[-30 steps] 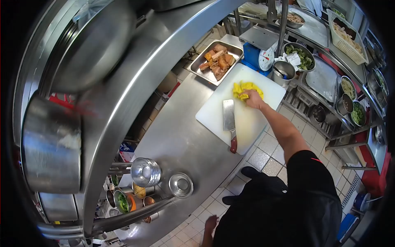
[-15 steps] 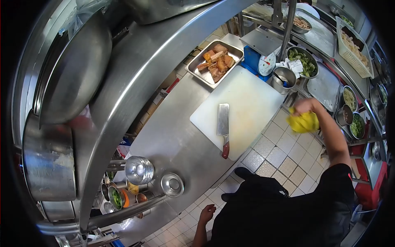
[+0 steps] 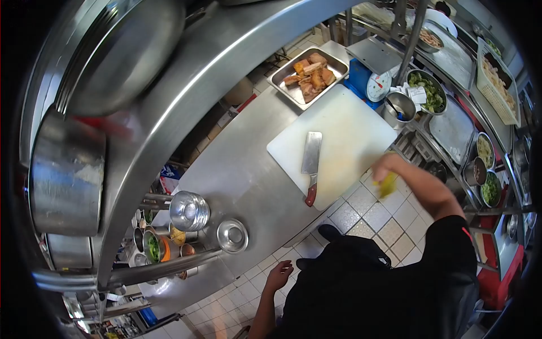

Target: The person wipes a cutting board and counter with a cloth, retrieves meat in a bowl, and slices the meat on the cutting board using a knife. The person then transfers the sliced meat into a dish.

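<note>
My right hand (image 3: 386, 165) grips a yellow cloth (image 3: 387, 185), partly hidden and blurred, over the floor beside the cutting board's right edge. On the white cutting board (image 3: 355, 130) lies a cleaver (image 3: 311, 153) with a reddish-brown handle toward me. Past the board's far left corner, a steel tray (image 3: 288, 95) holds several browned chunks of meat (image 3: 310, 74). Low in the view, my left hand (image 3: 279, 275) hangs off the counter's near edge, its fingers loosely bent and apart, with nothing seen in it.
A blue dial scale (image 3: 358, 79) stands behind the board, next to a steel pot (image 3: 400, 107) and a bowl of greens (image 3: 433, 96). Stacked metal bowls (image 3: 188, 211) and a single bowl (image 3: 232, 235) sit on the counter. A steel shelf (image 3: 186, 93) crosses the upper left.
My right hand has swung left with the yellow cloth, closer to the board's edge. My left hand has shifted slightly. The whole view has tilted a little; cleaver and tray keep their places.
</note>
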Demonstrator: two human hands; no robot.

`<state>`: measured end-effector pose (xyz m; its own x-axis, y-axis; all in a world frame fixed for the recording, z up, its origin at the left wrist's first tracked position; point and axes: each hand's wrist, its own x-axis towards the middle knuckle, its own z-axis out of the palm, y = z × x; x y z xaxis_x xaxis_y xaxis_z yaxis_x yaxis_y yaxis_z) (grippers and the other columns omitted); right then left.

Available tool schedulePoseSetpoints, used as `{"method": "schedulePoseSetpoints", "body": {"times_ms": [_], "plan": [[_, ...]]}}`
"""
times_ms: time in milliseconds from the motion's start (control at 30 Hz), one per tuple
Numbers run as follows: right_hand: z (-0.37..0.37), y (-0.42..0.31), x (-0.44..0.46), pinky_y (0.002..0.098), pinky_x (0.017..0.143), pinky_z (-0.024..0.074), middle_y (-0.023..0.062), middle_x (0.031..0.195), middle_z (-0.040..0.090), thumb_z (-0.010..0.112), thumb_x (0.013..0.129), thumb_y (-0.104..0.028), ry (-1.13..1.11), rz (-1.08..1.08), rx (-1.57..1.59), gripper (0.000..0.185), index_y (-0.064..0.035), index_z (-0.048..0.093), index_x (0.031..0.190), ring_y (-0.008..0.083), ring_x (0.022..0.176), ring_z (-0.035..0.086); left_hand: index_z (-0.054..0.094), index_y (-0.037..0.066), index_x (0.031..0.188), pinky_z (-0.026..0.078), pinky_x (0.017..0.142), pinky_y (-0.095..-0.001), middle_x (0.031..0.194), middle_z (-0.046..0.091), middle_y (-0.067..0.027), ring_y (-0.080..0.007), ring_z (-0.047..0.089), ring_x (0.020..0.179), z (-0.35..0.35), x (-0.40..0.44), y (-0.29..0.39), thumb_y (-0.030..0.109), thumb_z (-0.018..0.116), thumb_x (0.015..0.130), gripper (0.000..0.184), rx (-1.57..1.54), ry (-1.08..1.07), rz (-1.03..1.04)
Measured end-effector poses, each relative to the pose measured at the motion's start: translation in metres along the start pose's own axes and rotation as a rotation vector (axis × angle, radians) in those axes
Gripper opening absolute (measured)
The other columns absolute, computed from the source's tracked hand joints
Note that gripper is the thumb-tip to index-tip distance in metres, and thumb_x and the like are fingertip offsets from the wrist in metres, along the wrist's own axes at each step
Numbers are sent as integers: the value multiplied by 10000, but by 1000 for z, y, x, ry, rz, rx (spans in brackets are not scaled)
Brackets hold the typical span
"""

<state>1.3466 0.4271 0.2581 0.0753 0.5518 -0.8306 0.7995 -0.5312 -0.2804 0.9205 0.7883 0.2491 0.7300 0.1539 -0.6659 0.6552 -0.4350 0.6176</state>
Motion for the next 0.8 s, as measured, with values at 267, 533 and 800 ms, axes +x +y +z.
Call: {"method": "schedulePoseSetpoints", "body": {"times_ms": [267,533,800], "plan": [[-92,-22,-105,340,640,470,69,890,648,590,827,-243,757,78,700,258,-36,610,980,195,716,596,544,71,1203,500,787,-328,1120,622,-93,-210,625,925,-1,-15,-6,348,608,854,450,85,-94,-18],[-175,-192,95,330,800,468,116,994,584,653,804,-321,967,-214,862,458,-57,530,1158,222,928,574,592,40,1109,489,827,-367,1003,655,-137,-295,626,931,-11,26,-49,376,589,820,443,135,254,9],[-113,-306,150,567,978,311,194,1330,347,670,734,-388,1010,2,107,843,-120,244,1410,389,1240,334,659,48,952,480,849,-404,960,647,-182,-350,613,917,103,-76,-188,293,489,827,324,-60,522,-324]]}}
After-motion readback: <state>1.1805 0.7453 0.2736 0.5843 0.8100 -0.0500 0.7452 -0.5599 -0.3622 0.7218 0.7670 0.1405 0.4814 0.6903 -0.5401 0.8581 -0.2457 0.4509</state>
